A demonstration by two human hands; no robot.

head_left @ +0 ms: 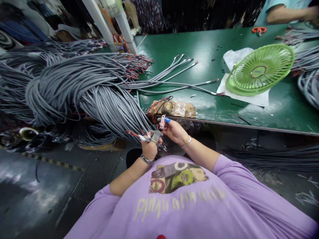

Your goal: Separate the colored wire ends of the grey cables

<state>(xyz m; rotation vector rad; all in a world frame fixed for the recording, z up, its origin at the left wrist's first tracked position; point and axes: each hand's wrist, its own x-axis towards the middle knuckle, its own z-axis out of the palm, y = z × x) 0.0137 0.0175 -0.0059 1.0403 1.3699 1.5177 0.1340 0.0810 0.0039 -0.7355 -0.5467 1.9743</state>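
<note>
My left hand (149, 147), a watch on its wrist, is closed round the end of a grey cable (136, 134) whose red and coloured inner wires stick out past my fingers. My right hand (174, 131), with a bracelet, pinches a small tool with a blue tip (164, 120) against those wire ends. Both hands meet just below the front edge of the green table (274, 113). The cable runs back into a big heap of grey cables (82, 89) to my left.
A green fan grille (260, 70) rests on white paper at the right. Several loose stripped cables (179, 84) lie on the tabletop, beside a taped brown block (178, 109) at the edge. Another person's arm (286, 13) and orange scissors (259, 30) are at the far side.
</note>
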